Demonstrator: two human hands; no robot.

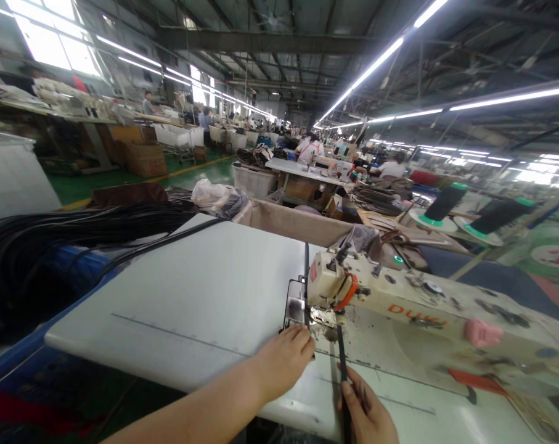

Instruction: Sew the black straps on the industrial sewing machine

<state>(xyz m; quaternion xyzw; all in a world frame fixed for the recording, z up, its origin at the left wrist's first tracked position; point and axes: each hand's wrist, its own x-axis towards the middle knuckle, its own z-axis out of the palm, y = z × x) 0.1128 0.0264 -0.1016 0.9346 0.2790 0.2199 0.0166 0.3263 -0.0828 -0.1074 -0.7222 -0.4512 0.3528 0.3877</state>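
One narrow black strap (342,364) is what I'm working: thin, limp and light by the look of it, likely to buckle if pushed, so I'd pinch it by the edges close to the feed. My right hand (369,414) is pinched narrow around it, just behind the presser foot (323,316) of the sewing machine (399,302). My left hand (283,361) rests flat and open on the worktop (191,296), fingertips touching the needle plate, just left of the strap. Beyond both hands the strap emerges and runs away.

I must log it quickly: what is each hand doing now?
Left hand: flat on the table, holding nothing.
Right hand: closed on the black strap.
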